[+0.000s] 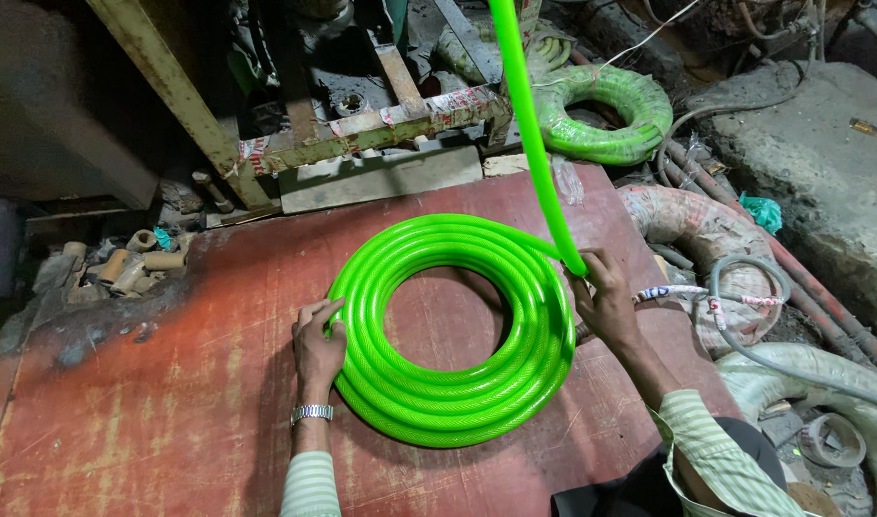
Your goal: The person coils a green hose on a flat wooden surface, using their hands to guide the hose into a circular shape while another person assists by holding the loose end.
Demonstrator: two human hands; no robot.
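No screens or signs. Wrapped hose coil (606,113) in clear plastic, upper right of centre. Pale wrapped roll (702,244) at right, tied with white printed tape (683,293). Same red-and-white tape strips (458,100) on the rusty frame (362,129), top centre.

wrapped green hose coil (606,113) | rusty metal frame (362,124) | grey hose (745,335)
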